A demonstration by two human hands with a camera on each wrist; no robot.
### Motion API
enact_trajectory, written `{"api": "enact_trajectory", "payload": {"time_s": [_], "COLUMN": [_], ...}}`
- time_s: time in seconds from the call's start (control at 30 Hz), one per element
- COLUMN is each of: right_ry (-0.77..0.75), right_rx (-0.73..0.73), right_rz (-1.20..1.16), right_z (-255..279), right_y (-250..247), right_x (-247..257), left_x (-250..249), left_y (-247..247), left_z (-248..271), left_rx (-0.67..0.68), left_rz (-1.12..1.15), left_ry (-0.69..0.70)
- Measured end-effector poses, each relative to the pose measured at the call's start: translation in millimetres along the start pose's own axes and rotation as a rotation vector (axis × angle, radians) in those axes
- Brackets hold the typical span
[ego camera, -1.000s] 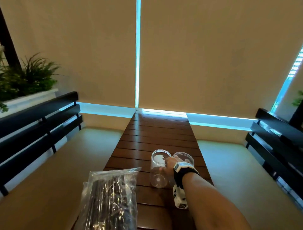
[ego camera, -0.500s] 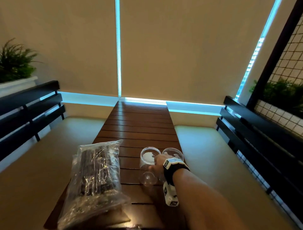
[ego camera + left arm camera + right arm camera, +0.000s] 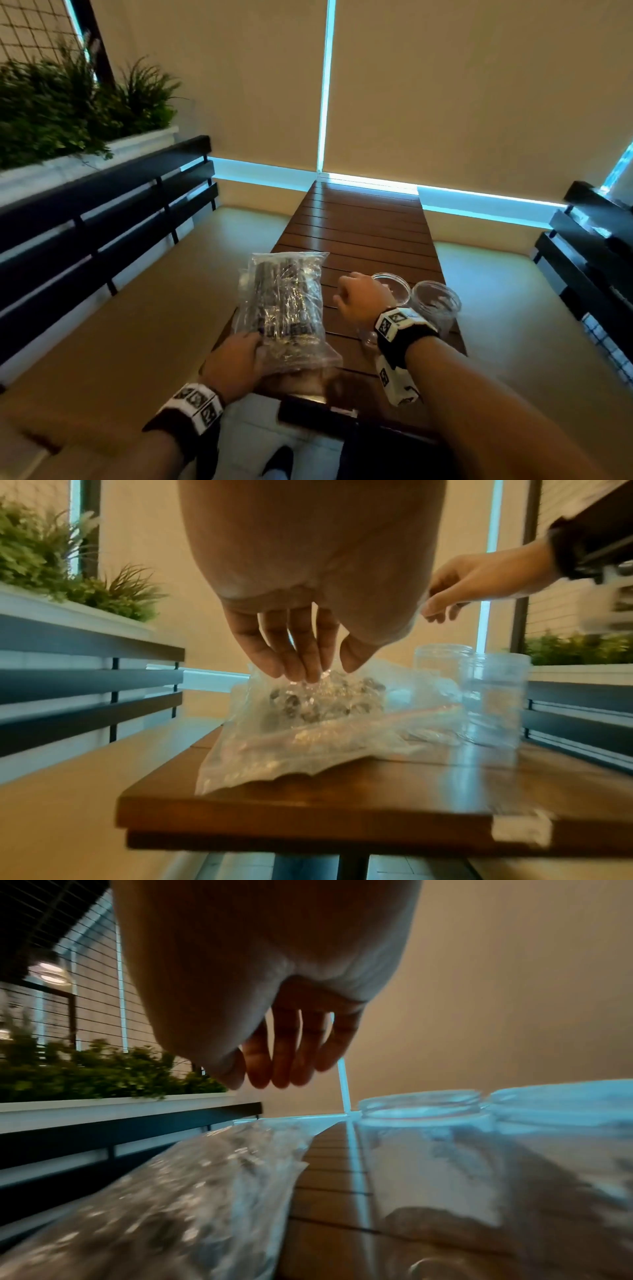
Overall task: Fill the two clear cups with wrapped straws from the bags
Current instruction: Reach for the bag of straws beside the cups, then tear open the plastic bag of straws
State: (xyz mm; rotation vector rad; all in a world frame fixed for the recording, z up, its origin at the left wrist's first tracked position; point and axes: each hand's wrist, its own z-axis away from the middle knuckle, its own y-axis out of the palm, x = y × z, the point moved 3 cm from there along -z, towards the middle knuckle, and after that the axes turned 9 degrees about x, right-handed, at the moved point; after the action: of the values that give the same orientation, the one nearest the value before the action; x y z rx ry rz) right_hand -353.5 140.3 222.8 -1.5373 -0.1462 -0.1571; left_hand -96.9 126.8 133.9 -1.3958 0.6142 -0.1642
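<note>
A clear plastic bag [image 3: 284, 308] packed with dark wrapped straws lies lengthwise on the near left part of the slatted wooden table [image 3: 363, 222]. My left hand [image 3: 239, 359] rests on the bag's near end. In the left wrist view, the left hand [image 3: 322, 666] touches the crinkled bag [image 3: 308, 718] with its fingertips. My right hand [image 3: 356, 298] hovers between the bag and two empty clear cups, fingers relaxed, holding nothing. The left cup [image 3: 397, 291] is partly hidden behind that hand, and the right cup [image 3: 436, 305] stands beside it. In the right wrist view, the right hand [image 3: 267, 1069] hangs above the bag [image 3: 171, 1191] and both cup rims [image 3: 421, 1107].
Cushioned benches with black slatted backs run along both sides of the table, the left [image 3: 102, 212] and the right [image 3: 589, 257]. A white planter with green plants [image 3: 68, 113] sits behind the left bench. Roller blinds close off the far end.
My right hand has let go of the cups and moved left toward the bag. My left hand has come into view and settled on the bag's near end. The head view swung.
</note>
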Motion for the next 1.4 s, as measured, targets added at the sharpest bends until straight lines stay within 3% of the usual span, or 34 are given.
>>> {"api": "enact_trajectory", "payload": {"time_s": [0.07, 0.2, 0.27, 0.33, 0.4, 0.5, 0.57, 0.63, 0.7, 0.77, 0.93, 1.07, 1.27, 1.4], "right_ry": [0.025, 0.187, 0.204, 0.209, 0.213, 0.218, 0.219, 0.207, 0.201, 0.199, 0.222, 0.223, 0.283, 0.324], "right_rx": [0.104, 0.386, 0.492, 0.519, 0.471, 0.379, 0.265, 0.145, 0.033, -0.057, -0.182, -0.163, -0.167, -0.144], "right_rz": [-0.111, -0.254, -0.239, -0.218, -0.219, -0.337, -0.472, -0.594, -0.747, -0.857, -1.032, -1.188, -1.133, -1.252], "right_z": [-11, -31, -36, -41, -48, -57, -64, -71, -79, -83, -88, -85, -72, -68], "right_y": [24, 73, 89, 100, 98, 80, 59, 38, 17, -1, -21, -20, -26, -27], "right_x": [19, 32, 38, 43, 43, 38, 35, 34, 34, 39, 44, 47, 42, 49], "left_x": [4, 19, 22, 21, 19, 15, 5, -12, -29, -40, -52, -65, -59, -64], "left_y": [-2, 2, 1, -3, -10, -27, -45, -64, -80, -88, -104, -101, -108, -125], "left_z": [-30, -70, -83, -92, -99, -108, -105, -96, -84, -79, -85, -84, -98, -103], "left_rx": [-0.012, 0.156, 0.244, 0.336, 0.329, 0.147, -0.023, -0.142, -0.126, -0.097, -0.184, -0.191, -0.261, -0.251], "left_rz": [0.052, 0.301, 0.451, 0.435, 0.408, 0.455, 0.334, 0.131, -0.019, -0.188, -0.296, -0.298, 0.027, 0.149], "left_ry": [-0.106, -0.394, -0.439, -0.454, -0.463, -0.443, -0.286, -0.010, 0.228, 0.332, 0.280, 0.196, 0.084, 0.096]}}
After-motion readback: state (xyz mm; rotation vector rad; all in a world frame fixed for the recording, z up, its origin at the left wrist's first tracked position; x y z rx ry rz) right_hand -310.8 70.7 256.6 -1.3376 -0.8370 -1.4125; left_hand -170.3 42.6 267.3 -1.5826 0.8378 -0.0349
